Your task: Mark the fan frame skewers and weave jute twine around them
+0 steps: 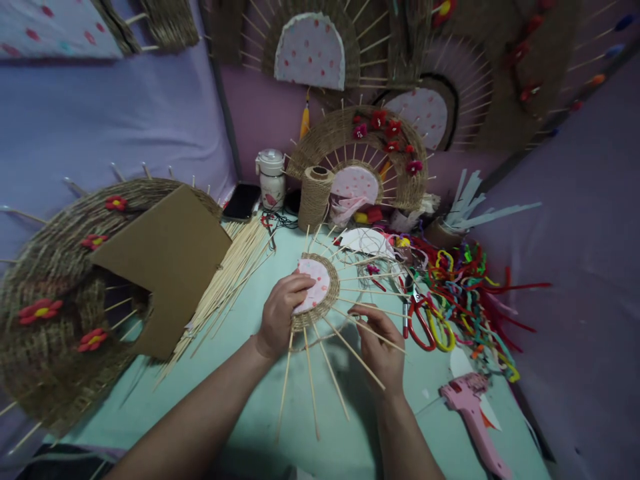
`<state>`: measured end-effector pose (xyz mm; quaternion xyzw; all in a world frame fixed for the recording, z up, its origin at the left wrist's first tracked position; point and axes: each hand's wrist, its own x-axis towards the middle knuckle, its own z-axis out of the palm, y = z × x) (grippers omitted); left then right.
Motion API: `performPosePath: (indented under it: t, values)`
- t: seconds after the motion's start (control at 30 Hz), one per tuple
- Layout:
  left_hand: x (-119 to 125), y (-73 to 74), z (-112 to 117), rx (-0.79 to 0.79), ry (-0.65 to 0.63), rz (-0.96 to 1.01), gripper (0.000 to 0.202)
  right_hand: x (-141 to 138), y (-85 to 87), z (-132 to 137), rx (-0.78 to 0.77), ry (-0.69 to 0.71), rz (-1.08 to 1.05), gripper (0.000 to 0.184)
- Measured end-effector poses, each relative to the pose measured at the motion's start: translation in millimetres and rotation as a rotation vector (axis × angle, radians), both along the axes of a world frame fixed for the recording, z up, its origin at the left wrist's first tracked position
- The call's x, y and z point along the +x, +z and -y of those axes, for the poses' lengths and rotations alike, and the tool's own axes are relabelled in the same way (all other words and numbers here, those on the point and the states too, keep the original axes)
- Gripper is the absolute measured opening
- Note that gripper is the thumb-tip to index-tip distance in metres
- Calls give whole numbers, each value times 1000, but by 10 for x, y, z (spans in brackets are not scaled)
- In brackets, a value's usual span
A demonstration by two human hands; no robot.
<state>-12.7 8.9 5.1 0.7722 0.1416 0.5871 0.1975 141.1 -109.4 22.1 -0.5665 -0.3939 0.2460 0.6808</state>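
A half-round woven fan (332, 287) is held above the table, with thin sticks spreading out from its twine band and a white, pink-dotted cloth centre (320, 288). My left hand (283, 310) grips it by the straight edge, fingers over the cloth and thumb hidden behind. Out at the sticks on the right side, my right hand (383, 347) is closed, thumb and forefinger pinching a strand of twine (354, 316). From there the twine loops below the band toward the lower sticks.
Loose sticks (225, 273) and cut cardboard (170, 267) lie left, beside a large woven fan (55, 293). A twine spool (316, 200) and a bottle (272, 177) stand behind. Right are red-handled scissors (421, 323), yellow-handled scissors (441, 331), pipe cleaners (475, 293) and a pink glue gun (473, 413).
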Motion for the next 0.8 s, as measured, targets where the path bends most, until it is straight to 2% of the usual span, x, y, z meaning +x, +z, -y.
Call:
performPosePath:
  t: [0.2,0.37,0.53,0.63,0.7,0.8]
  values:
    - [14,19,-20,-67,-12,111,23,-89,89,33,2,13,234,10]
    - [49,96,15,-156,-34,233,27,-135,100,116,-49,-55,452,22]
    - [75,252,75,-406,57,331,19,-200,38,162,-53,-49,435,18]
    - [78,296,78,-511,143,347,18,-261,12,144,-97,-32,399,14]
    - [84,290,76,-633,141,371,21,-300,10,110,-120,-21,394,14]
    - [107,265,82,-856,61,462,30,-345,18,34,-146,0,358,16]
